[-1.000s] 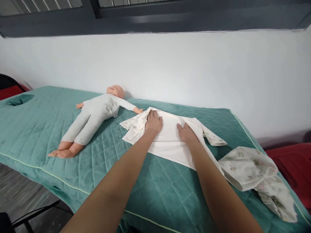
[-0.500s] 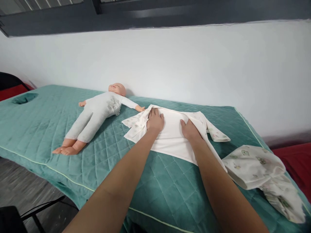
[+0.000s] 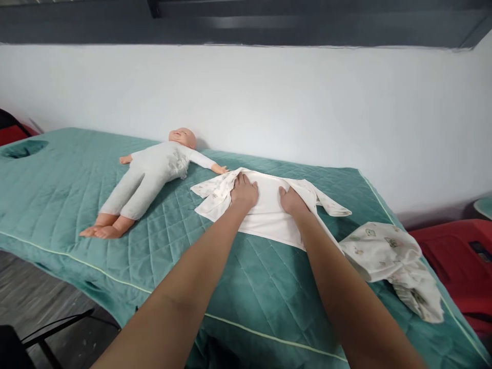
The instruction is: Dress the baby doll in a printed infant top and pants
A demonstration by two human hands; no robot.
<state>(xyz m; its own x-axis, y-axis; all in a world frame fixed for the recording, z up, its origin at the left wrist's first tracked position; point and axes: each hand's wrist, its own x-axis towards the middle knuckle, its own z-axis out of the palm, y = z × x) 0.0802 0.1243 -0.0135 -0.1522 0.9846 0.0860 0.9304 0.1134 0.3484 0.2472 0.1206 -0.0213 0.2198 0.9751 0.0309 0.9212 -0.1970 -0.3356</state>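
Observation:
A white baby shirt (image 3: 265, 205) with small printed figures lies spread open on the green quilted bed cover (image 3: 246, 287). My left hand (image 3: 245, 192) rests flat on its pale inside near the left flap, fingers stretched toward the neckline. My right hand (image 3: 294, 201) is at the right flap, thumb apart on the inside; its other fingers are mostly hidden under the cloth. Left of the shirt a baby doll (image 3: 154, 169) in a white suit lies on its back, one arm reaching close to the shirt's left sleeve.
Printed baby trousers (image 3: 392, 256), crumpled, lie to the right near the bed's edge. Beyond that edge stands a red plastic object (image 3: 457, 261). A white wall (image 3: 246, 102) runs behind the bed, and a face hole (image 3: 25, 148) is at its left end.
The view has turned slightly, bringing more of the red object in on the right. Both hands stay on the shirt, the right one a little closer to the left.

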